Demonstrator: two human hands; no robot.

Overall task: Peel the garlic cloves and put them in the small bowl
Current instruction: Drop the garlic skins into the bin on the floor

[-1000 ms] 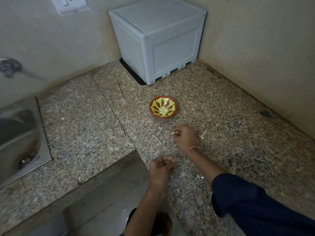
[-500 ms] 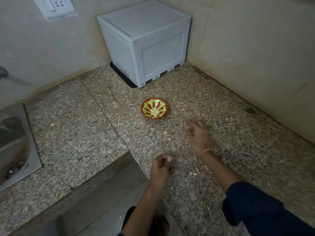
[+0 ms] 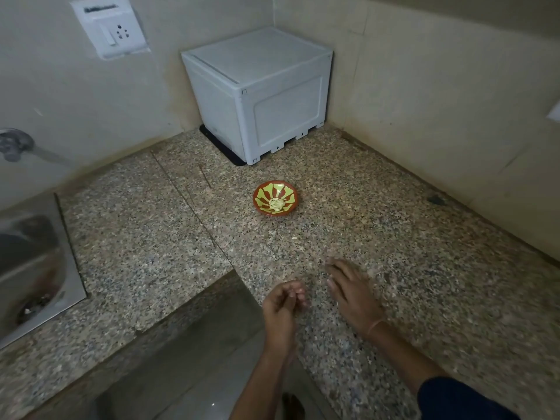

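A second ago the right hand (image 3: 353,295) was far forward, just below the small bowl (image 3: 261,197), with something pale pinched in the fingers. Now it has come back toward the person and lies low over the desk (image 3: 136,222), near the left hand (image 3: 283,301). Its grip is apart: the fingers are straight and a little blurred, and I see nothing in them. The left hand has stayed at the edge of the desk. Its grip is curled together, but I cannot tell if a clove is inside. The small bowl stands where it stood, in front of the grey box (image 3: 260,95) and well apart from both hands, and the peeled garlic cloves (image 3: 276,204) lie in a little heap in its middle. One pale scrap (image 3: 293,237) lies on the desk between bowl and hands; it is too small to say if it is skin or garlic. I judge that the right hand has finished its trip to the bowl and now looks for the next clove to peel.
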